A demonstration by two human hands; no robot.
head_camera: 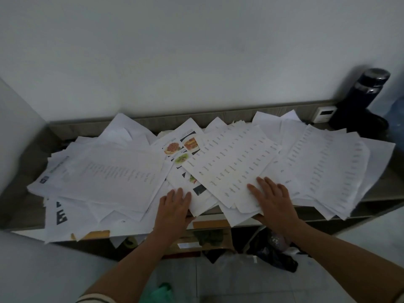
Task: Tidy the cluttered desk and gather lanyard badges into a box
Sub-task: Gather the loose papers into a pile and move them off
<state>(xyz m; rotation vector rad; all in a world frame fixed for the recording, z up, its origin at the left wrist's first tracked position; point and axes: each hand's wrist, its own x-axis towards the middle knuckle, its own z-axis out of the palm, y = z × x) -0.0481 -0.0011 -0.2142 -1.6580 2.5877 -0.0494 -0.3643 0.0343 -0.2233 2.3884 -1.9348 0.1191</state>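
Observation:
A thick spread of loose white printed sheets [122,171] covers the grey desk [32,154] from left to right. One sheet with food photos [183,147] lies near the middle. A sheet with columns of small text [231,158] lies on top at centre right. My left hand [175,206] grips the near edge of the sheets at the desk's front, fingers on top and thumb beneath. My right hand [273,197] presses flat on the columned sheet, thumb under the pile's edge. No lanyard badges and no box show.
A dark flask [367,97] stands at the back right corner beside a white wall socket [324,113]. White walls close off the back and left. Below the desk's front edge lie dark bags [273,254] and a cardboard edge [209,224].

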